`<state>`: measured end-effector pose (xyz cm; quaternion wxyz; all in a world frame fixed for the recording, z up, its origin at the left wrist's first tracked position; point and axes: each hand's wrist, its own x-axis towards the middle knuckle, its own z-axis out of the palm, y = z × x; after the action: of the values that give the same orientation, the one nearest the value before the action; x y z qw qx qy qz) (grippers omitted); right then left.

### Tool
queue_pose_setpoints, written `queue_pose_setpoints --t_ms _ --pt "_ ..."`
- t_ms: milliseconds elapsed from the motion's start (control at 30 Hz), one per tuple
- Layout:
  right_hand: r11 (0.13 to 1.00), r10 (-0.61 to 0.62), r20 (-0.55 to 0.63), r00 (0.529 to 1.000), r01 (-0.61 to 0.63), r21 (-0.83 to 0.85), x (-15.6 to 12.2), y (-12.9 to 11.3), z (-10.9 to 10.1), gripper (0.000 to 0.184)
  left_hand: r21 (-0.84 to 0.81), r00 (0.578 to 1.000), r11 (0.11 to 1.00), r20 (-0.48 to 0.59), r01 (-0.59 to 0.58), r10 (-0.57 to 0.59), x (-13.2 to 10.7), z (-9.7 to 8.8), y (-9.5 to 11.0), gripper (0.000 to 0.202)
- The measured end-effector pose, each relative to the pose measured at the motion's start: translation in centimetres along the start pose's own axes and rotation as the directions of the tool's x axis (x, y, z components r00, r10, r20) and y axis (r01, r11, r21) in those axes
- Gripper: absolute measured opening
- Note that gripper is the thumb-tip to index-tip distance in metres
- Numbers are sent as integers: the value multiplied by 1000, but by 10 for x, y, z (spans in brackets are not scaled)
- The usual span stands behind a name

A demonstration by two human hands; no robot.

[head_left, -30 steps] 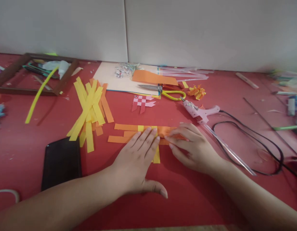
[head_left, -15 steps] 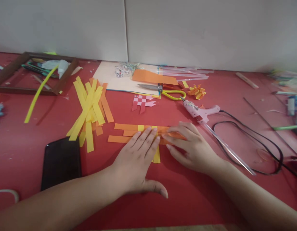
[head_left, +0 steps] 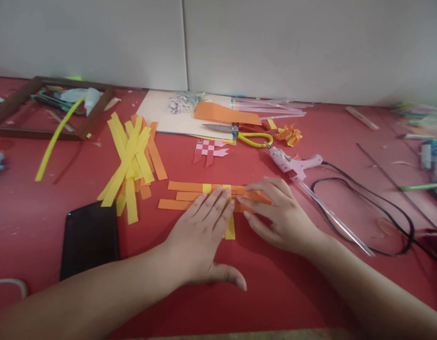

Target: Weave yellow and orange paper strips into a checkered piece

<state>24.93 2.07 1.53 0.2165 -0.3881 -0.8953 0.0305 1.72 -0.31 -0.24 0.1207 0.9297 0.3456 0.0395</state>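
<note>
Three orange paper strips lie side by side across yellow paper strips, forming a small weave on the red table. My left hand rests flat on the weave, fingers stretched out and thumb spread to the side, covering part of it. At the weave's right side, the bent fingers of my right hand are on the middle orange strip. Its grip there is partly hidden. Just beyond the weave lies a woven pink paper fish.
Left of the weave are a pile of yellow and orange strips and a black phone. Scissors and a pink glue gun with a looping cord lie beyond my right hand. A brown frame stands far left.
The middle orange strip has slid a little to the left through the weave. My right hand has shifted very slightly left; my left hand stays in place.
</note>
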Motion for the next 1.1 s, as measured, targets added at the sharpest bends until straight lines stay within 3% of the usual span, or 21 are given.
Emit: queue_pose_setpoints --t_ms 200,1100 --pt "1000 2 35 999 -3 30 2 -3 1 25 14 1000 1000 -13 3 -3 1 0 -1 119" --pt "1000 -10 -48 999 11 24 2 -2 0 21 15 1000 1000 -11 -1 1 0 0 0 117"
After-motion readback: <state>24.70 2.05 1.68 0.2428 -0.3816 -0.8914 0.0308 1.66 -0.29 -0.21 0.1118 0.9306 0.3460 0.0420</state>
